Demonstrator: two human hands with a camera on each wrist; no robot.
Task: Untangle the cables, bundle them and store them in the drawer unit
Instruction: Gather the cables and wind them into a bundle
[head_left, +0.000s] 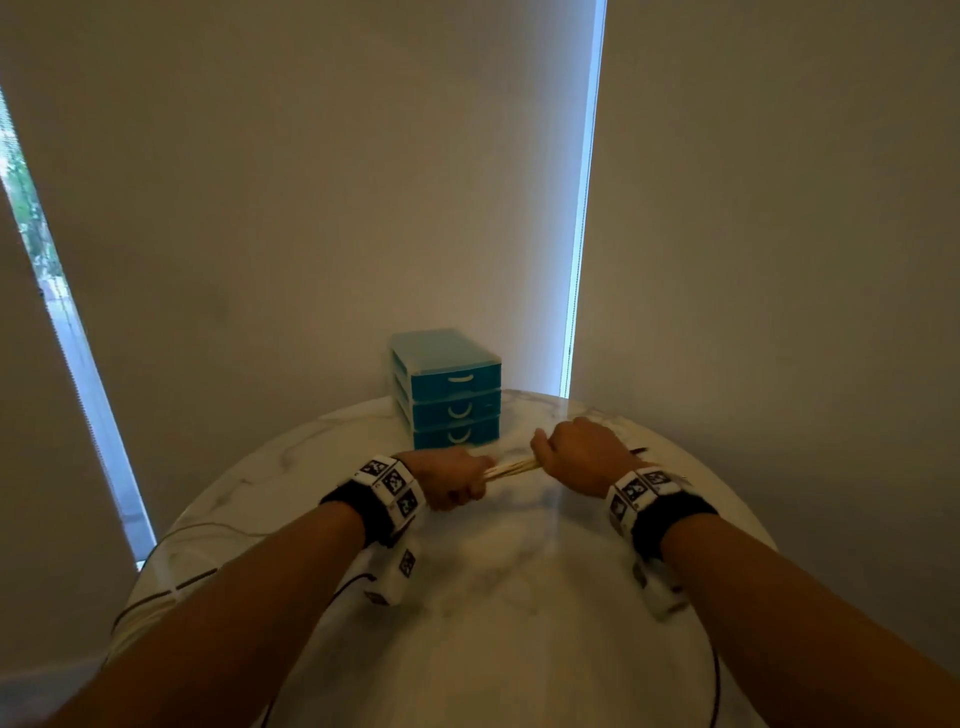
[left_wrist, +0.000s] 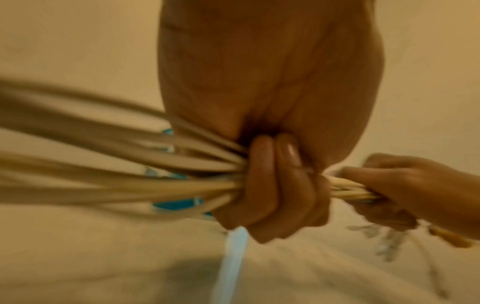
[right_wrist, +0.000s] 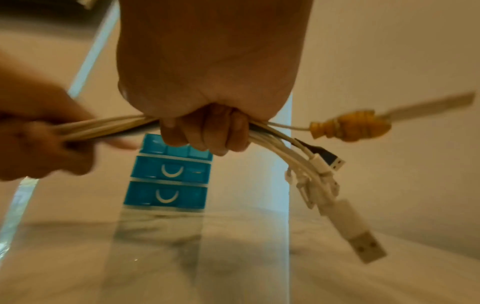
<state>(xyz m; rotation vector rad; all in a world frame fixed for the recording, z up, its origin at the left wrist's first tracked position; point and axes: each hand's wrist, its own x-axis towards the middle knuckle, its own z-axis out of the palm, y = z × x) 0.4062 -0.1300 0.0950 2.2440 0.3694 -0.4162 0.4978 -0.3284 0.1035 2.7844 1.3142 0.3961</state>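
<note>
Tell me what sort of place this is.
Probably a room in a home or small office: a round marble-look table stands by a plain wall, roller blinds cover tall windows, and a small teal drawer unit sits on the table's far side.

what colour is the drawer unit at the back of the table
The drawer unit is bright blue with white curved handles, clearest in the right wrist view.

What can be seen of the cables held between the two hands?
The cables are mostly white with one dark strand, gathered into a tight, roughly level bundle above the table. The left hand and right hand each grip it in a fist. Past the right hand the ends splay out: a white USB plug, a dark plug and an orange piece. Past the left hand, strands fan out, blurred.
</note>
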